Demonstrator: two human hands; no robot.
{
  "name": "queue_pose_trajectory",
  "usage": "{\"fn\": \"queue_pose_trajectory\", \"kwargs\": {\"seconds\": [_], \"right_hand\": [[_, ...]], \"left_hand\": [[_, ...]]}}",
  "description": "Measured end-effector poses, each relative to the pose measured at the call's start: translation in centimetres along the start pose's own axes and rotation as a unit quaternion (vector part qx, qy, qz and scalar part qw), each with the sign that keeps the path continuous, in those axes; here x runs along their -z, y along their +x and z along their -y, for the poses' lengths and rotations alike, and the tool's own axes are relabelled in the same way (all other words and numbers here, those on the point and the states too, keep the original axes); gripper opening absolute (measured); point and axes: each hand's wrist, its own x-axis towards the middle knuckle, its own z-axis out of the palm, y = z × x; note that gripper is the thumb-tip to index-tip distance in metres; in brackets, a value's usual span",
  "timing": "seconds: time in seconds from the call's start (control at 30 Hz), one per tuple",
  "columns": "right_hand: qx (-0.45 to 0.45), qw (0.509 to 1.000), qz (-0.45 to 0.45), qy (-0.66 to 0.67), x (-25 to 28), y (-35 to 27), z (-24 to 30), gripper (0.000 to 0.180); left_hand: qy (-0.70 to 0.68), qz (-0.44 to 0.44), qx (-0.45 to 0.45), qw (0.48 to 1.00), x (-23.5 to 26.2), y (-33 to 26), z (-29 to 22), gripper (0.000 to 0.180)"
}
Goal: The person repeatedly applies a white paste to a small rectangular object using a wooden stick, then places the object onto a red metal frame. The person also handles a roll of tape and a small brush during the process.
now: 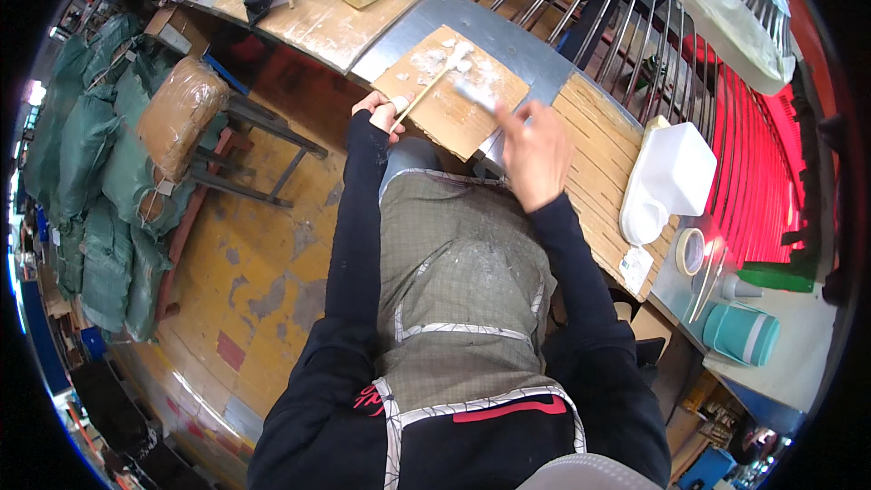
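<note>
Nearest the lens, along the lower edge of the frame, sits the person's dark top and a grey checked apron (463, 299) dusted with white, with both black-sleeved forearms running up toward the middle of the picture. Left hand (381, 113), just left of centre in the upper half, is curled shut around the lower end of a thin wooden stick (426, 91); the stick slants up and to the right, its far tip lying among white lumps of paste (458, 59) on a piece of brown cardboard (449, 91). That cardboard lies at upper centre on a grey metal surface (508, 32), one corner hanging over the near edge. Right hand (535, 154), just right of centre, is blurred; its fingers look loosely spread, with one pointing up and left over the cardboard's right edge, and whether it grips anything I cannot tell.

Right of that hand, a slatted wooden board (603, 163) carries a white plastic jug (671, 177). Farther right lie a roll of tape (689, 251) and a teal cup (742, 334) on its side. At upper left of the frame stand green sacks (86, 154) and a brown wrapped bundle (180, 113), over a worn yellow floor (254, 245).
</note>
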Motion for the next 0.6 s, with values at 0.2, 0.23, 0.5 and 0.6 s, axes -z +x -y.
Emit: {"fn": "queue_pose_trajectory", "kwargs": {"seconds": [0.2,0.23,0.5,0.6], "right_hand": [[-0.077,0.989,-0.074,-0.1,1.5,0.8,-1.1,0.017],[-0.008,0.997,-0.038,-0.065,1.4,0.7,-1.4,0.017],[-0.026,0.997,-0.047,-0.048,1.8,-3.8,-2.0,0.013],[0.031,0.999,0.025,0.018,2.8,-3.1,-0.9,0.01]], "left_hand": [[0.034,-0.001,0.016,0.999,-0.2,-0.1,-0.2,0.039],[0.045,-0.008,0.012,0.999,-0.1,-0.2,-0.3,0.039],[0.047,-0.014,0.007,0.999,-0.4,-0.3,-0.7,0.042],[0.051,-0.014,0.009,0.999,-0.3,-0.5,-0.6,0.042]]}}
